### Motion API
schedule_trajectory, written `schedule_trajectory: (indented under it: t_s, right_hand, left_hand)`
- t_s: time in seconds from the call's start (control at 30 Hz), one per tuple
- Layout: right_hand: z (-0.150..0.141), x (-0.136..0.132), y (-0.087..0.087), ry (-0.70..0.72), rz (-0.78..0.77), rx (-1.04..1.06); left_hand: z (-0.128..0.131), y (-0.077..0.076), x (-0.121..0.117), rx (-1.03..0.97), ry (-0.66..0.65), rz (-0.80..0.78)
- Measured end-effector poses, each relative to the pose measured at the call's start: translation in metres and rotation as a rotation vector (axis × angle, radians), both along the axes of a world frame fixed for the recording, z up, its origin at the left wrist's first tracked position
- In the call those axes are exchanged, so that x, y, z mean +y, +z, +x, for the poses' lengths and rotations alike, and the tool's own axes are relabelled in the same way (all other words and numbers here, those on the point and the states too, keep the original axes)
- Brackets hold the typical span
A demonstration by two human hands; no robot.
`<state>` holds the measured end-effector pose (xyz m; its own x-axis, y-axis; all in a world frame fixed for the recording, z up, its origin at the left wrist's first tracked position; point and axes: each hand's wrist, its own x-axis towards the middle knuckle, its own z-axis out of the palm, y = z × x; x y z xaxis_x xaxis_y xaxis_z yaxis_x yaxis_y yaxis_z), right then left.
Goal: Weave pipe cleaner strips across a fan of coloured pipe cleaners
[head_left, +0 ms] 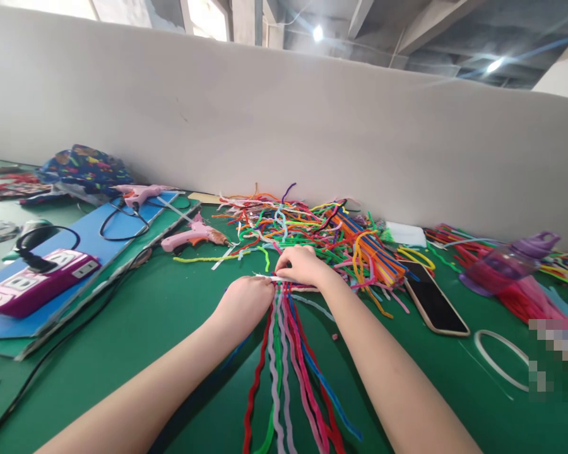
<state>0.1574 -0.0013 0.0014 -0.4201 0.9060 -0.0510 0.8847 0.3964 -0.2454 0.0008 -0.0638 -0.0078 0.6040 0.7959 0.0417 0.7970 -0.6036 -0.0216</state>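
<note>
My left hand [244, 304] and my right hand [301, 265] are both closed at the top end of a bunch of wavy pipe cleaners [288, 366] in red, green, grey, pink and blue. The strands run from my fingers toward me over the green table [137, 328]. A thin white strip [267, 277] shows between the two hands where the strands meet. My right hand's fingers pinch down on that strip and the strand tops. My left hand is curled against the bunch from the left.
A big loose heap of coloured pipe cleaners [312, 230] lies behind my hands. Two pink glue guns [194, 234] [139, 193], a purple power strip [33, 280] on a blue board, a phone [434, 304], a purple bottle [506, 265] and a white ring [499, 359] lie around.
</note>
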Motion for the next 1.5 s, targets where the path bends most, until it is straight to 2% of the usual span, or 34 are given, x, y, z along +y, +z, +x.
schedule_trajectory:
  t_s: [0.33, 0.77, 1.5]
  right_hand:
    - [0.001, -0.005, 0.011, 0.012, -0.011, -0.054]
    - [-0.006, -0.003, 0.001, 0.073, 0.013, -0.091]
    - [-0.012, -0.006, -0.016, 0.093, 0.216, -0.144]
  left_hand:
    - [0.001, 0.002, 0.0, 0.022, 0.005, -0.01]
    - [0.0, -0.001, 0.002, 0.001, -0.004, -0.012]
    - [0.0, -0.003, 0.004, -0.005, -0.039, 0.009]
